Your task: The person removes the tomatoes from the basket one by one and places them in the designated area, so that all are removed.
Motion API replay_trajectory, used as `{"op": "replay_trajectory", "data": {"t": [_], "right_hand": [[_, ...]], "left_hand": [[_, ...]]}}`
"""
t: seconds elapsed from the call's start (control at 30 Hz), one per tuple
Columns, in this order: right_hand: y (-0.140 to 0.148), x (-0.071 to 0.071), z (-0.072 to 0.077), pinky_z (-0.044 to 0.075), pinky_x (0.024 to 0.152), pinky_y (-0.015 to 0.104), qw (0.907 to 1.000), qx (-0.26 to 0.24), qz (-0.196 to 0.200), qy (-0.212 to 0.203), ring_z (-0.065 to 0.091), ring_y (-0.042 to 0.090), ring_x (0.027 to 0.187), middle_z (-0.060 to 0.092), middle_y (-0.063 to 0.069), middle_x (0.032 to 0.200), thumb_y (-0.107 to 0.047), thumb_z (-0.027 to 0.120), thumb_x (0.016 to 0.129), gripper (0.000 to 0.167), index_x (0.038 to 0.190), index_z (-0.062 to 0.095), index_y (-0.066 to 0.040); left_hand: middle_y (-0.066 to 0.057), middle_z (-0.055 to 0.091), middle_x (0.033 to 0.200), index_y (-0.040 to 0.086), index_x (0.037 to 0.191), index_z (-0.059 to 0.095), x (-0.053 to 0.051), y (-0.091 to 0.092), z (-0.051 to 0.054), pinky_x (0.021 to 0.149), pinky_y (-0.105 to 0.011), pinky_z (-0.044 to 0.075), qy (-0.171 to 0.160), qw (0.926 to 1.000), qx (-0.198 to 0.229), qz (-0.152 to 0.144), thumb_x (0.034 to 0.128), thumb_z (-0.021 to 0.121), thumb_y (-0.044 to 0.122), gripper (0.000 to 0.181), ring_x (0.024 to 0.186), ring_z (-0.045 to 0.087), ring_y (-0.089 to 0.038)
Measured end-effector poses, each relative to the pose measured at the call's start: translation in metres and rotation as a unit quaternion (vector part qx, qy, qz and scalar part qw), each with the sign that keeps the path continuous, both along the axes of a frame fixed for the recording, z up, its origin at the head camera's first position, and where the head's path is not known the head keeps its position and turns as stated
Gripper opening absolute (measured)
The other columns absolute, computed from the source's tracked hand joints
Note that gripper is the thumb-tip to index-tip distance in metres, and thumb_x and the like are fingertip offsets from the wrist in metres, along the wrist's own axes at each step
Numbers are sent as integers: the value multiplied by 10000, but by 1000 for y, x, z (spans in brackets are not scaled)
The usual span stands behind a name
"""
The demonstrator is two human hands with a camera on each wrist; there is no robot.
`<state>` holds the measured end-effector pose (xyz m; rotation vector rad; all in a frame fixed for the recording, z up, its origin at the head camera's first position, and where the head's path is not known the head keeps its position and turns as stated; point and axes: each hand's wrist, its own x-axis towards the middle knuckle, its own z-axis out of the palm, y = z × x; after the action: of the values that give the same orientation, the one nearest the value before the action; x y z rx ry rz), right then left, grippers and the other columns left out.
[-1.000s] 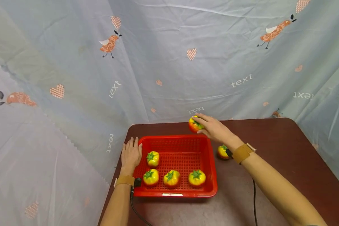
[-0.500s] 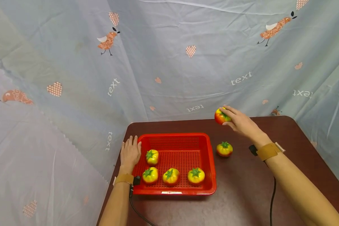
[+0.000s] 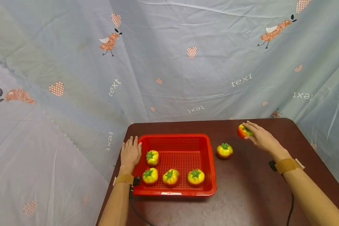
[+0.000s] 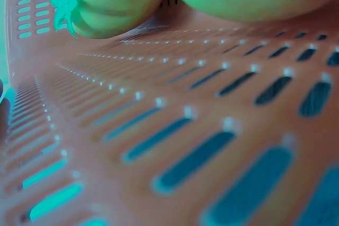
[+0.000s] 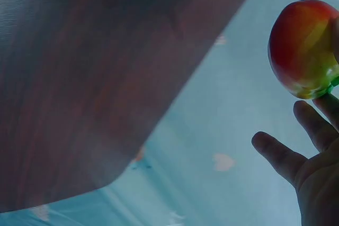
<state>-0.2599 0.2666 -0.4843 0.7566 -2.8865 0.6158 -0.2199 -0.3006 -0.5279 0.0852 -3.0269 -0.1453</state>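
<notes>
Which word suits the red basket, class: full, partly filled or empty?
Partly filled: four yellow-and-red fruits sit in the red basket, with bare mesh floor showing around them.

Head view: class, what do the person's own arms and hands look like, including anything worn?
The left hand and right hand are bare. The forearms are sleeveless, each wearing a tan wristband with a small black device and thin black cable.
</notes>
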Motion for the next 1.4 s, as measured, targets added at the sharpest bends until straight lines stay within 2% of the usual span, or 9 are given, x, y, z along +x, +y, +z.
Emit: {"op": "replay_trajectory", "data": {"t": [0.3,0.5,0.7,0.97,1.13,1.4], "right_hand": [[11,13,-32,421,985,653,9996,62,-80,-278,432,540,1265,364,327,1473,-164,688,901,629,1431,421,42],[15,24,-58,435,973,649,9991,120,-83,-388,458,539,1240,388,334,1448,-113,679,900,590,1414,440,48],[16,30,-75,452,939,653,9988,134,-102,-449,484,551,1206,406,343,1427,-112,674,906,558,1396,461,46],[13,32,-85,433,970,651,9976,192,-189,-645,469,549,1232,387,345,1444,-127,657,920,562,1408,447,57],[11,31,-86,438,957,659,9979,238,-189,-578,482,554,1214,389,340,1441,-100,648,921,543,1408,454,44],[10,31,-86,422,979,660,9965,276,-159,-769,464,558,1234,364,333,1471,-150,653,924,584,1429,431,41]], "left_hand": [[-270,317,1547,3,1507,332,0,0,1,1203,-578,162,51,10000,4,-22,1066,303,335,552,1394,355,-435],[-274,310,1548,-3,1509,322,1,1,0,1205,-578,155,37,10000,6,-29,1066,299,329,554,1395,348,-439],[-262,334,1542,6,1503,343,1,0,-2,1207,-570,162,140,9999,56,-12,1064,313,337,550,1390,366,-429],[-260,320,1550,7,1506,338,-1,0,-3,1210,-567,155,110,9999,57,-5,1066,301,341,553,1400,351,-428],[-269,303,1554,-3,1511,318,-1,-1,-3,1208,-573,148,100,9999,55,-16,1068,292,333,556,1404,338,-436],[-270,323,1544,-3,1502,338,0,-1,-5,1204,-576,164,163,9998,64,-33,1068,295,332,550,1392,358,-434]]}}
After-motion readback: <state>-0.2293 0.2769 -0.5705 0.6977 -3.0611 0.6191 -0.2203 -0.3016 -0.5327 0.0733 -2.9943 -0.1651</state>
